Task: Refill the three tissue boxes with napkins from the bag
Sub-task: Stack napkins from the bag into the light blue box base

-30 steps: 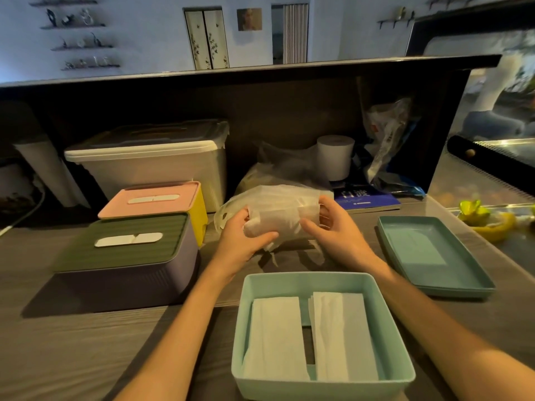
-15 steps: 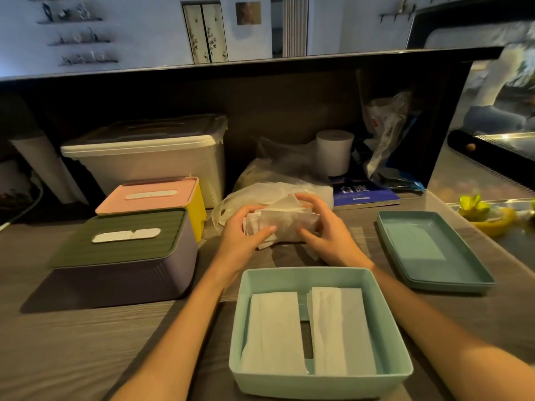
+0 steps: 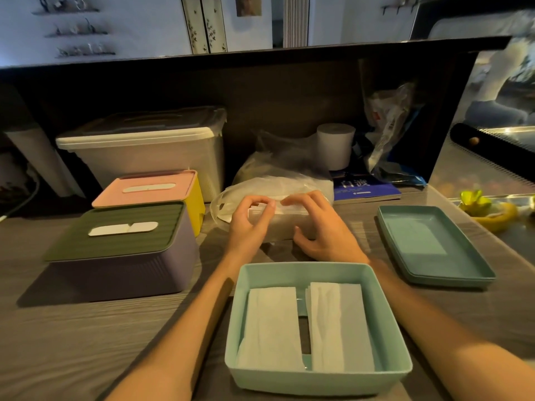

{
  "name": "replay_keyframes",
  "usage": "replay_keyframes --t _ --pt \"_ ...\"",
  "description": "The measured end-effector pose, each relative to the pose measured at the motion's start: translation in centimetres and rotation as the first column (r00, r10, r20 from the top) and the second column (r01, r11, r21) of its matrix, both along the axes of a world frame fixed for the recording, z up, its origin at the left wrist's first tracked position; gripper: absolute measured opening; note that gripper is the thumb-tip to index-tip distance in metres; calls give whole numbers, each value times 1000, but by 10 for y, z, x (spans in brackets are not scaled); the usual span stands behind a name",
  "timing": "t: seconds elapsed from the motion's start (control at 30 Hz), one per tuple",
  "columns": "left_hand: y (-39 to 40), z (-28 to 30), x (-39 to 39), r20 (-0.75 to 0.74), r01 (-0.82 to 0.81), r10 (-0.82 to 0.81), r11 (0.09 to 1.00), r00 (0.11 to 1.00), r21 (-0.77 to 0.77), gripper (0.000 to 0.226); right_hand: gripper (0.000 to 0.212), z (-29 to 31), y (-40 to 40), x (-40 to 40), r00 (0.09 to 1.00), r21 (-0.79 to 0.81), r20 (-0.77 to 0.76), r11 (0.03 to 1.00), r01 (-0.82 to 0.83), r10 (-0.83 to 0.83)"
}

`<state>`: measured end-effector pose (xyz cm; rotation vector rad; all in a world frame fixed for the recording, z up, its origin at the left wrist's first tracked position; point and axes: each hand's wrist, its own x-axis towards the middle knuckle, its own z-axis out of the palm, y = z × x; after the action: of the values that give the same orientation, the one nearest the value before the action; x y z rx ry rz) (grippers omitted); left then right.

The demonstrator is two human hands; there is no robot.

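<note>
Napkin stack (image 3: 278, 224) at 12 o'clock looks light and floppy; left hand (image 3: 249, 227) pinches its top edge, right hand (image 3: 321, 230) clasps the side. Best gripped from both ends.

Both bare forearms extended forward and converged, the left hand (image 3: 250, 224) raised with thumb and forefinger curled in a pinching grip, the right hand (image 3: 321, 227) beside it with fingers (image 3: 301, 198) arched and spread, thumb lowered, the two hands close but apart.
</note>
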<state>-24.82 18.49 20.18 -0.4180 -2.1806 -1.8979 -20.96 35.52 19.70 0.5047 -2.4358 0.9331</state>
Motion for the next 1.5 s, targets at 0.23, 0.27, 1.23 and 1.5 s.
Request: replay_keyframes --t 0.23,0.27,1.23,1.5 --pt "1 -1 -1 107 -18 7 995 994 102 13 58 2 -8 6 981 -424 170 906 -9 90" --pt "2 0 -2 123 -39 24 992 992 124 14 62 3 -11 7 978 -488 178 873 -7 107" --pt "15 1 -6 136 -145 119 969 984 202 12 58 2 -21 -2 994 -318 84 947 -32 62" --pt "14 -2 -11 147 -154 131 975 980 159 6 57 -4 -18 -3 989 -255 146 967 3 35"
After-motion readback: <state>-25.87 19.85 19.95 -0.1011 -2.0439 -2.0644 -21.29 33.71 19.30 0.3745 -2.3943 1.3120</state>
